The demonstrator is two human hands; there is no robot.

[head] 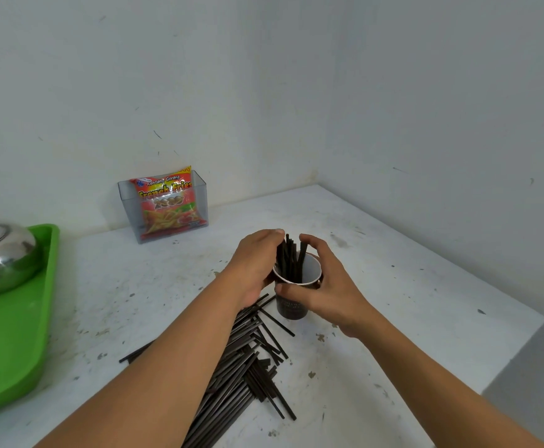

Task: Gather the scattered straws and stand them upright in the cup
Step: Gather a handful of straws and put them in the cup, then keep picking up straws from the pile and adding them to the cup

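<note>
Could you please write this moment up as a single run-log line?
phase: loading straws | left hand: holds upright straws in cup | right hand: grips cup | loose straws: piled on table

One wide-angle view, from the person's head, faces forward and down onto the worktop [409,279] set in a wall corner [318,124]. It sits close: both forearms [167,350] enter from the bottom edge, with the left hand [254,266] and right hand [329,286] side by side near the centre.
</note>
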